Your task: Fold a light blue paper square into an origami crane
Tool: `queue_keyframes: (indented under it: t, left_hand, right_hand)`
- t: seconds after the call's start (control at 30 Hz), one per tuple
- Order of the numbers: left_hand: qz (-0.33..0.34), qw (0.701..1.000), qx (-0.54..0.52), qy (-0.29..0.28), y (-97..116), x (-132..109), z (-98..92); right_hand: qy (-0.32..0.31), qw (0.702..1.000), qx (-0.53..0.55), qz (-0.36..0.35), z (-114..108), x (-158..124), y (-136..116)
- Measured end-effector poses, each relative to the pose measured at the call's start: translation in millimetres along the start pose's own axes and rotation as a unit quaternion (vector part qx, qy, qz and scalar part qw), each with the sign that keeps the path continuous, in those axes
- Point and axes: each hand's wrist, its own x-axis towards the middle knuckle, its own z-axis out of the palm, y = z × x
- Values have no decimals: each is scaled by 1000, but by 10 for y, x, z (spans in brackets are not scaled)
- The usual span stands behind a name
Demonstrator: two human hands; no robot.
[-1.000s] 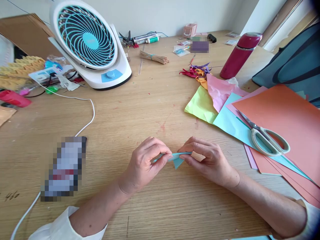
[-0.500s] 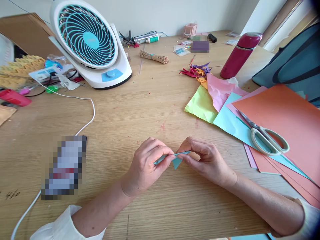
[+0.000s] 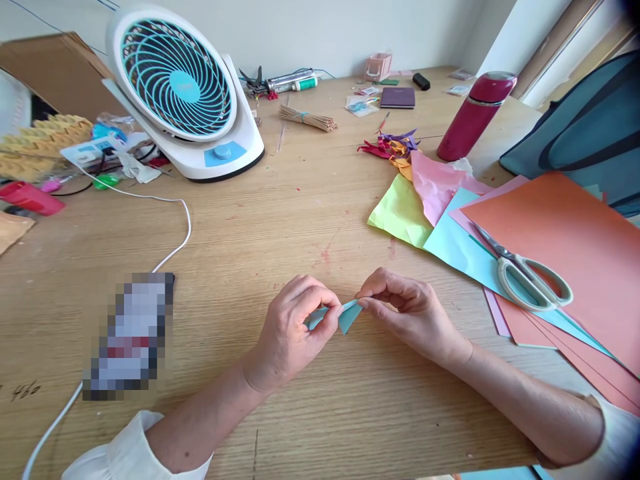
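A small folded piece of light blue paper is held just above the table between my two hands. My left hand pinches its middle between thumb and fingertips, and part of the paper shows behind those fingers. At the paper's right end, the thumb and forefinger of my right hand are closed on the edge. A triangular flap hangs down between the hands. The fingers cover some of the folds.
To the right, scissors lie on stacked orange paper and blue paper. A red flask stands behind. A white fan, a corded phone and a bundle of sticks are on the table.
My right fingers have shifted slightly up and now grip the paper's right tip, which stuck out past them before. The hanging flap looks wider. My left hand keeps its pinch.
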Motion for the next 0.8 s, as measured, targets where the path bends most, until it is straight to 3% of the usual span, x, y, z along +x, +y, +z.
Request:
queue_keyframes:
  t: [0.2, 0.63, 0.8]
  left_hand:
    - [-9, 1000, 11, -3, -34, -4, 11]
    - [13, 999, 46, -22, 18, 29, 10]
    - [-35, 999, -1, -7, -64, 27, -22]
  right_hand:
    - [-2, 1000, 9, 21, 11, 25, 5]
    - [-4, 998, -51, -24, 83, -18, -93]
    - [26, 999, 6, 33, 26, -2, -36]
